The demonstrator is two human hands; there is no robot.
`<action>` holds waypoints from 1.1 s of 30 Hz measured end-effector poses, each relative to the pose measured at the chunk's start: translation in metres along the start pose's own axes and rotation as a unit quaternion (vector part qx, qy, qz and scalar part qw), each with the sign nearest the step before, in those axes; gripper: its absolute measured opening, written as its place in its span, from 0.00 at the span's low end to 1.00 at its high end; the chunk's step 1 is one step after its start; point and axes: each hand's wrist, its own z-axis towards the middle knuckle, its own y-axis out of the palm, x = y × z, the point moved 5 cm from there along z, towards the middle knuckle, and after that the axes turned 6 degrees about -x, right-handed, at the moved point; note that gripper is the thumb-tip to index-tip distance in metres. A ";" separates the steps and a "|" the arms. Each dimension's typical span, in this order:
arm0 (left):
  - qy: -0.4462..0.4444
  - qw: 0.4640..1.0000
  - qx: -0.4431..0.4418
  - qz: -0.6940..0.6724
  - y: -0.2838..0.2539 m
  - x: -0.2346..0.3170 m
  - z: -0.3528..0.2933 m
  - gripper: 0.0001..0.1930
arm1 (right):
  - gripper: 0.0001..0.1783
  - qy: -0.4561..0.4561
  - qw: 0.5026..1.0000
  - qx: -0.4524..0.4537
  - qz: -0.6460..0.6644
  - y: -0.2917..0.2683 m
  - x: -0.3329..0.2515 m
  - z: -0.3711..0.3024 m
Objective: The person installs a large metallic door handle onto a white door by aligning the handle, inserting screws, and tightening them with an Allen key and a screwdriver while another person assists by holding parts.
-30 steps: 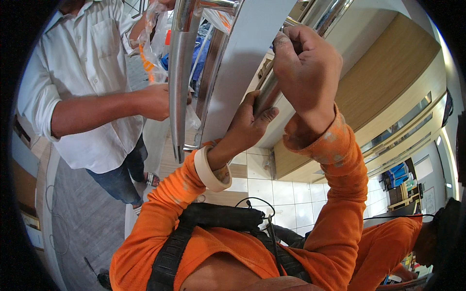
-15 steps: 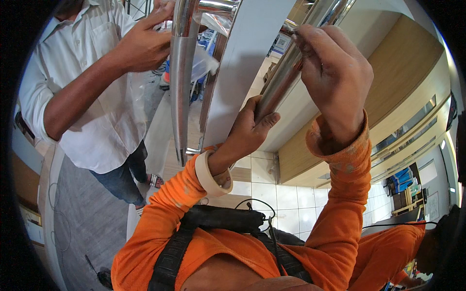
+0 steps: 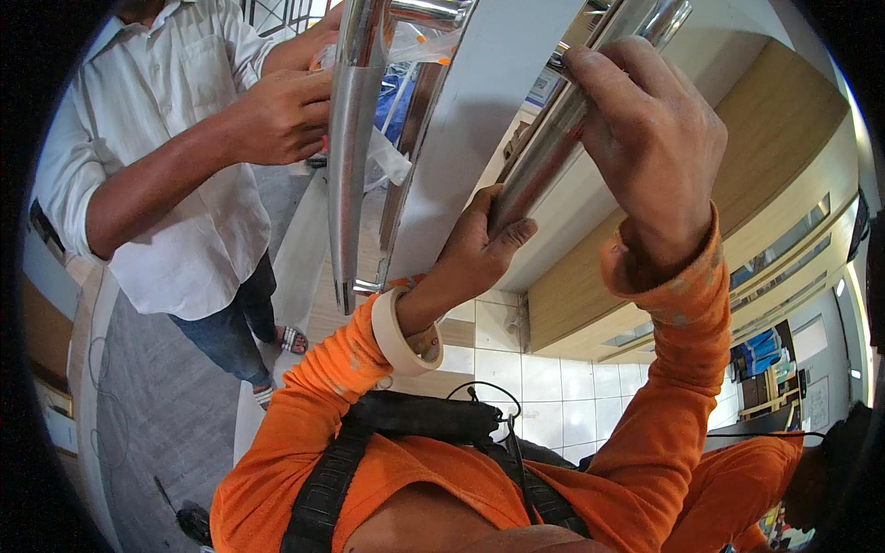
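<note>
A long shiny metal pull handle [image 3: 539, 170] stands on the right side of a white door edge [image 3: 479, 129]. Its lower part is in the grip of my left hand [image 3: 484, 244], thumb and fingers wrapped around the tube. Higher up, my right hand [image 3: 654, 120] is closed, with bent fingertips at the handle's upper part; what they pinch, if anything, is hidden. A roll of cream tape [image 3: 387, 332] hangs around my left wrist. On the door's other side is a matching metal handle [image 3: 348, 175], with clear plastic film [image 3: 389, 158] beside it.
A person in a white shirt [image 3: 166, 157] stands at the left, one hand [image 3: 286, 115] at the other handle. Wooden cabinets [image 3: 701, 221] line the right side. Another person in orange [image 3: 747, 488] is at the lower right. A thin cable lies on the grey floor [image 3: 166, 415].
My right hand has shifted slightly right, still at the handle's upper part. My left hand keeps its hold. The other person's nearer hand has moved lower beside the far handle.
</note>
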 end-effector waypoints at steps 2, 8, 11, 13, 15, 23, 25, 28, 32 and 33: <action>0.000 1.000 -0.006 -0.010 -0.001 0.000 0.001 0.26 | 0.18 -0.019 1.000 -0.013 -0.014 -0.002 -0.003 0.005; 0.000 1.000 -0.002 -0.019 -0.002 -0.006 0.001 0.26 | 0.17 -0.107 0.992 0.002 -0.063 -0.002 -0.001 0.015; -0.003 1.000 -0.006 -0.023 -0.003 -0.008 0.005 0.26 | 0.09 -0.141 0.986 -0.021 -0.088 -0.002 -0.002 0.024; 0.000 1.000 -0.008 -0.027 -0.004 -0.007 0.006 0.26 | 0.08 -0.207 0.974 0.038 -0.080 0.003 0.003 0.031; 0.003 1.000 -0.006 -0.029 -0.005 -0.009 0.007 0.26 | 0.08 -0.250 0.962 0.080 -0.073 0.005 0.005 0.033; 0.006 0.999 0.006 -0.040 -0.004 -0.018 0.015 0.26 | 0.15 -0.113 0.986 -0.036 -0.113 0.011 0.005 0.026; 0.007 0.999 0.007 -0.046 -0.005 -0.016 0.018 0.26 | 0.14 -0.144 0.986 0.023 -0.076 0.008 0.004 0.029; -0.015 0.999 0.000 -0.044 -0.009 -0.012 0.021 0.25 | 0.13 -0.150 0.984 0.080 -0.049 0.016 0.003 0.033; -0.051 0.998 -0.004 -0.041 -0.014 -0.005 0.030 0.25 | 0.05 -0.132 0.979 0.144 -0.062 0.033 0.012 0.035; -0.062 0.997 -0.007 -0.042 -0.017 -0.011 0.026 0.26 | 0.05 -0.118 0.981 0.142 -0.064 0.039 0.005 0.030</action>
